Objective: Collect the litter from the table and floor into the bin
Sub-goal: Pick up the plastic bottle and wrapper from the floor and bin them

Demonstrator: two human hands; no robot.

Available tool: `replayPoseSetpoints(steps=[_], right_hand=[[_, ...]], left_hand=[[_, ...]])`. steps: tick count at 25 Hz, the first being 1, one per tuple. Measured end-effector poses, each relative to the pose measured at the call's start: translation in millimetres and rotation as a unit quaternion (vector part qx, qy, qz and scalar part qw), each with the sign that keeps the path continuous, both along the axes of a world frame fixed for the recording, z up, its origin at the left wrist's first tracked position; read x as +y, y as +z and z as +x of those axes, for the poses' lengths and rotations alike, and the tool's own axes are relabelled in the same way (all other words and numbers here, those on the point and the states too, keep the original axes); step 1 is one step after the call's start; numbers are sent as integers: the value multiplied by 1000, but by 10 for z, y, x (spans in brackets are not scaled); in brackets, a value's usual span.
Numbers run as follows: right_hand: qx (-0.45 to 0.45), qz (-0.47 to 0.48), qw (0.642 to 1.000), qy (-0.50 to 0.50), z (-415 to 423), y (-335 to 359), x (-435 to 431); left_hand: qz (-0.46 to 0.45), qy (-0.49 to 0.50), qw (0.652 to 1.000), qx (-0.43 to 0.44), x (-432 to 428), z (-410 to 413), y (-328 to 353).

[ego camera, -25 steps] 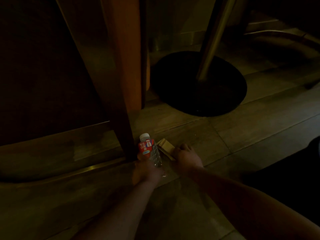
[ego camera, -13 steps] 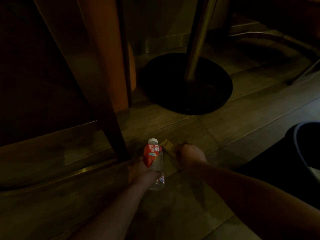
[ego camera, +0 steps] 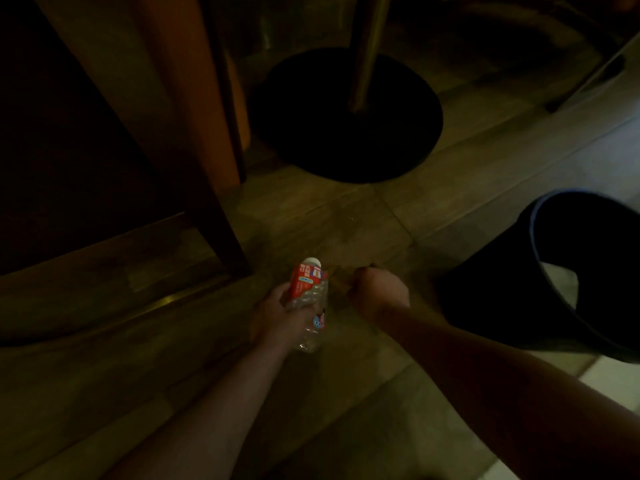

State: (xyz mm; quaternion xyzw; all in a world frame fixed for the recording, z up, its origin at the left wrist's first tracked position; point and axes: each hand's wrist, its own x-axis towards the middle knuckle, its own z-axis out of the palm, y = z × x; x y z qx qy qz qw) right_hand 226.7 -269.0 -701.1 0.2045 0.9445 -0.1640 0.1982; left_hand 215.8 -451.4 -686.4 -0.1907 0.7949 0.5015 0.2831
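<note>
Litter pickup, dim floor beside a wooden leg (ego camera: pixel 207 216).

Left hand (ego camera: pixel 277 315) wrapped round clear plastic bottle (ego camera: pixel 310 299), red label, cap away. Right hand (ego camera: pixel 379 294) fisted; contents hidden. Black bin (ego camera: pixel 533 237) near, at right.

You are looking down at a dim room with little light. The floor (ego camera: pixel 311 216) is made of large brownish tiles with thin joints, and it becomes paler at the right edge. A round black pedestal base (ego camera: pixel 346 133) lies on it, with a metal pole (ego camera: pixel 363 46) rising from its middle. On the left, a dark wooden leg (ego camera: pixel 214 220) stands slanted beside an orange panel (ego camera: pixel 187 81).
</note>
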Motion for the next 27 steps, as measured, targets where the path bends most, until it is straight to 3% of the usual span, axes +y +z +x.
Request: replayPoseSetpoints(steps=[6, 16, 22, 27], right_hand=[[-99, -86, 985, -111, 1079, 1319, -94], [-138, -174, 936, -273, 2213, 4444, -541], [-109, -156, 932, -310, 2495, 5465, -726], [-80, -157, 930, -322, 2607, 5932, -638]], left_hand=[[-15, -7, 998, -66, -436, 542, 1303], [-7, -60, 995, -77, -631, 1324, 4490], [-14, -116, 990, -73, -905, 1541, 5376], [-41, -156, 984, -72, -849, 1481, 5810]])
